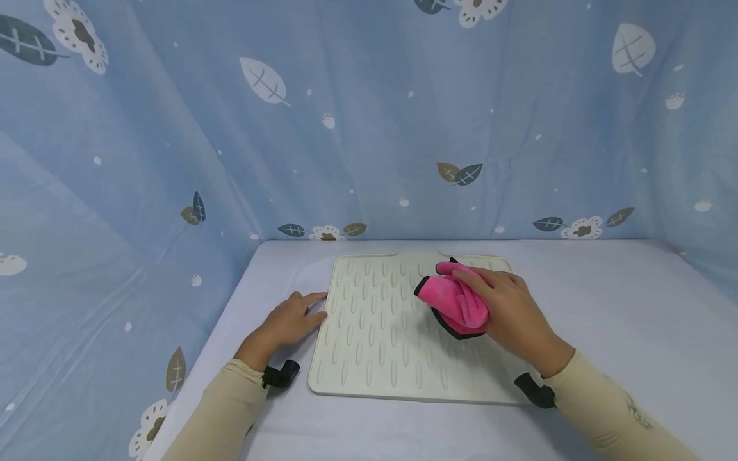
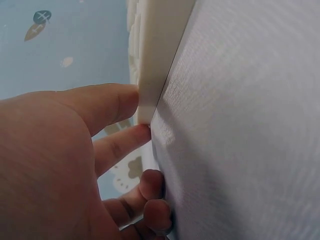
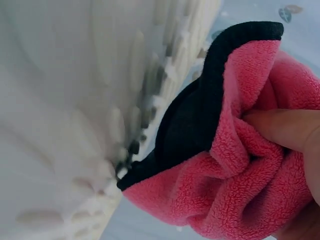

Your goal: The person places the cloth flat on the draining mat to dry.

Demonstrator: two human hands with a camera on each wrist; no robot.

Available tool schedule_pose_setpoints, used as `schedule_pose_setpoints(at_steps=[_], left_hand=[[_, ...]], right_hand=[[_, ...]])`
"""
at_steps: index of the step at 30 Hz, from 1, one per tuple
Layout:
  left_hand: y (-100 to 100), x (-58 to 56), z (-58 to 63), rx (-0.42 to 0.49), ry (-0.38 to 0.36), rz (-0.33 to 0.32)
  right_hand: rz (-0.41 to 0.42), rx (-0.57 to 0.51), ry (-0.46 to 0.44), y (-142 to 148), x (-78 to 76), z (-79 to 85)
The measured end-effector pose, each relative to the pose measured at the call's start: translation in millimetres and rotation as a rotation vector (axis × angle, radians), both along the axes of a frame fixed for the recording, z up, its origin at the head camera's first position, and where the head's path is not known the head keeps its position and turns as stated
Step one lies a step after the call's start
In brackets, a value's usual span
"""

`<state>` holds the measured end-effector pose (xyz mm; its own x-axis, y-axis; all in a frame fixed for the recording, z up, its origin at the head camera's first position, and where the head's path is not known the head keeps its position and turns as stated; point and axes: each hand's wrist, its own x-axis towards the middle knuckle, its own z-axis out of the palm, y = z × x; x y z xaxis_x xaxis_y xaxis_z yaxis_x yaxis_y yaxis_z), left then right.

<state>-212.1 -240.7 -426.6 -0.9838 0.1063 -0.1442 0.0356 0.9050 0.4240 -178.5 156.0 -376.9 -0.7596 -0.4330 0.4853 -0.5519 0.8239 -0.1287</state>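
Observation:
A cream mat (image 1: 369,346) with rows of raised oval ridges lies flat on the white table. My left hand (image 1: 293,320) is at its left edge, thumb and index fingertips touching the mat's side (image 2: 152,65), as the left wrist view shows close up. The other fingers bend down by the table cloth. Over the right half of the mat, my right hand (image 1: 510,314) grips a bunched pink cloth (image 1: 452,301) with black trim. In the right wrist view, the thumb presses into folds of the fleecy cloth (image 3: 225,185), whose black-edged corner hangs toward the mat (image 3: 75,125).
White fabric covers the table (image 1: 623,320) around the mat. Blue curtains (image 1: 375,128) with leaf and flower prints stand behind and on both sides. Black wrist mounts (image 1: 281,374) sit on both forearms, the right one overlapping the mat's near right corner in the head view.

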Motion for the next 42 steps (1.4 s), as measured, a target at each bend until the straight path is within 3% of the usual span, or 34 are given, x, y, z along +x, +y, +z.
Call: schedule_pose_setpoints(at_steps=[9,19,32,42], left_hand=[[1.9,0.5,0.8,-0.023,0.022,-0.022],[2.2,-2.3,1.8,-0.043,0.024,-0.013],[3.4,-2.1,3.4,-0.045,0.027,-0.022],[4.5,-0.9,1.8,-0.075,0.018,-0.007]], right_hand=[[0.065,0.034,-0.052,-19.4,-14.6,-20.1],[0.133,0.167,-0.164,-19.1,-12.6,-30.9],[0.239,0.100,-0.360,4.4,0.4,-22.3],[0.237,0.065,-0.354,16.5,8.0,-29.7]])
